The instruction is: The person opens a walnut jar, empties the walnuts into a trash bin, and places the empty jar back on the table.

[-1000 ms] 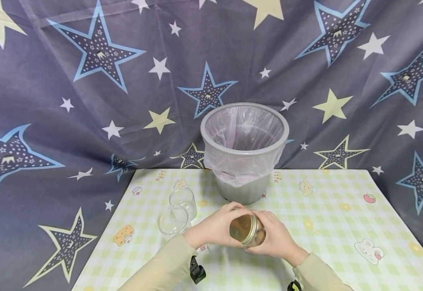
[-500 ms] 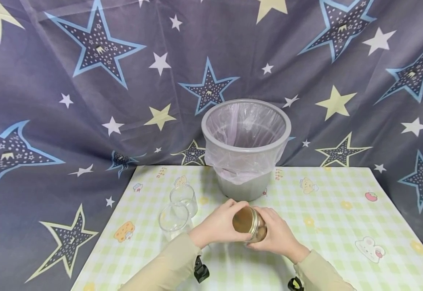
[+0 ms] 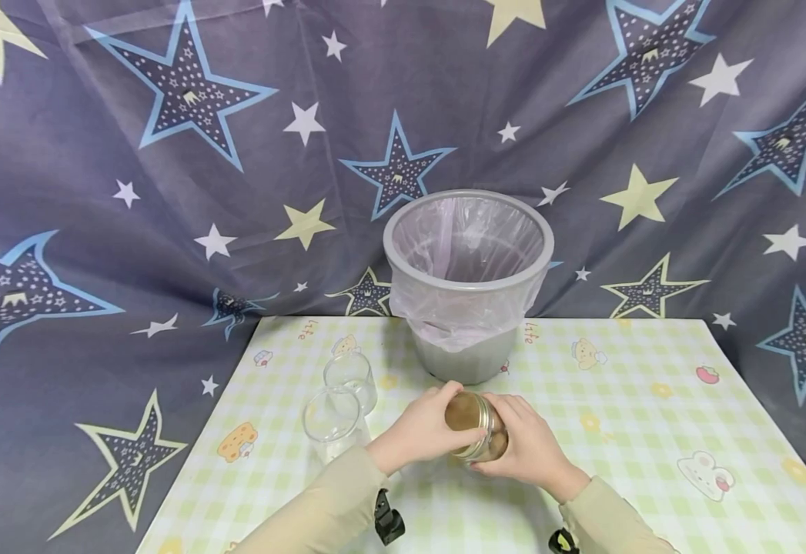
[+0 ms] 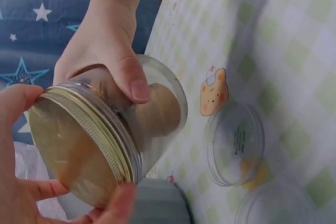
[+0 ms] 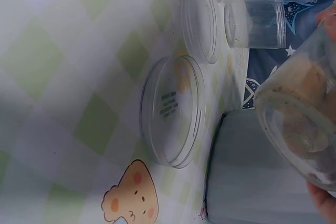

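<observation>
A clear jar (image 3: pixel 497 442) with a gold screw lid (image 3: pixel 463 414) is held tilted above the table, its lid facing left. My left hand (image 3: pixel 425 432) holds the lid by its rim, with thumb and fingers spread around the edge in the left wrist view. My right hand (image 3: pixel 533 450) grips the jar's body, thumb across the glass-like wall (image 4: pixel 163 153). Brownish rounded pieces (image 4: pixel 159 109) lie inside; their kind is unclear. The jar's base (image 5: pixel 294 135) shows in the right wrist view. Whether the lid is loose, I cannot tell.
A grey bin (image 3: pixel 468 362) with a pinkish plastic liner stands behind the hands. Two clear open containers (image 3: pixel 333 423) stand at left. Below the jar, shallow clear round dishes (image 5: pixel 149 121) lie on the green-checked tablecloth (image 3: pixel 638 431). A star-patterned curtain (image 3: pixel 292 69) hangs behind.
My left hand has turned and shifted on the lid, its thumb now across the lid's rim. The jar has moved slightly right; my right hand keeps its grip on the body.
</observation>
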A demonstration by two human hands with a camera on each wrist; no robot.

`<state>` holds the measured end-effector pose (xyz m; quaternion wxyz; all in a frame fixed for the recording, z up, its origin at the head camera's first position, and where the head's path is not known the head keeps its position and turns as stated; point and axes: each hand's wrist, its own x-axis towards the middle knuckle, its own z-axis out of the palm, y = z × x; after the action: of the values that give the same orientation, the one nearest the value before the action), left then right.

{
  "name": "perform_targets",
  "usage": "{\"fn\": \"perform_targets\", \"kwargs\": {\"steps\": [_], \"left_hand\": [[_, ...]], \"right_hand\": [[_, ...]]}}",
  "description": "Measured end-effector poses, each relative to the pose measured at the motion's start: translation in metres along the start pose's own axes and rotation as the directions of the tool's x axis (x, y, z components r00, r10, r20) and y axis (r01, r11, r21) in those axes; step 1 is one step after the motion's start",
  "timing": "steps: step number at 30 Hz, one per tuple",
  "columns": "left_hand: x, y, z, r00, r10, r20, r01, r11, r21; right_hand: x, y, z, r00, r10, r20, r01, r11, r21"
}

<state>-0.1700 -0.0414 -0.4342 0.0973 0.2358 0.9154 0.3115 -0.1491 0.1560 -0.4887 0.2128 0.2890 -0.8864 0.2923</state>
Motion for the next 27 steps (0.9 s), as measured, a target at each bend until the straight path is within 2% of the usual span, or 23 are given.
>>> {"fn": "perform_targets", "kwargs": {"steps": [2,4,6,9,12,15,18,20,24,27], "left_hand": [[0.0,-0.001,0.0,0.999,0.042,0.02,-0.042,0.999,0.001],[-0.001,-0.004,-0.002,0.99,0.135,0.047,-0.136,0.991,0.019],[-0.001,-0.006,-0.004,0.963,0.258,0.08,-0.262,0.964,0.043],[-0.001,-0.009,-0.008,0.904,0.407,0.132,-0.418,0.907,0.061],[-0.001,-0.011,-0.011,0.858,0.485,0.166,-0.5,0.864,0.062],[-0.001,-0.013,-0.012,0.835,0.521,0.175,-0.537,0.842,0.057],[-0.001,-0.013,-0.013,0.827,0.533,0.176,-0.549,0.834,0.056],[-0.001,-0.013,-0.014,0.83,0.531,0.173,-0.546,0.837,0.051],[-0.002,-0.012,-0.014,0.853,0.497,0.158,-0.512,0.855,0.076],[-0.002,-0.013,-0.011,0.882,0.454,0.128,-0.467,0.878,0.104]], "right_hand": [[-0.001,0.0,0.0,1.0,0.009,0.008,-0.009,1.0,0.015],[-0.002,0.0,-0.001,1.0,0.013,0.01,-0.014,1.0,0.025],[-0.003,0.001,-0.001,1.0,0.012,0.009,-0.012,0.999,0.033],[-0.004,0.001,-0.002,1.0,0.012,0.012,-0.012,0.999,0.034],[-0.004,0.001,-0.003,0.999,0.027,0.027,-0.028,0.999,0.047],[-0.004,-0.001,-0.003,0.998,0.045,0.046,-0.047,0.997,0.059],[-0.004,-0.002,-0.002,0.997,0.054,0.059,-0.058,0.996,0.068],[-0.005,-0.002,-0.002,0.996,0.057,0.065,-0.062,0.995,0.072],[-0.005,-0.001,-0.001,0.996,0.054,0.068,-0.059,0.996,0.072],[-0.005,-0.001,-0.001,0.997,0.048,0.058,-0.052,0.996,0.067]]}}
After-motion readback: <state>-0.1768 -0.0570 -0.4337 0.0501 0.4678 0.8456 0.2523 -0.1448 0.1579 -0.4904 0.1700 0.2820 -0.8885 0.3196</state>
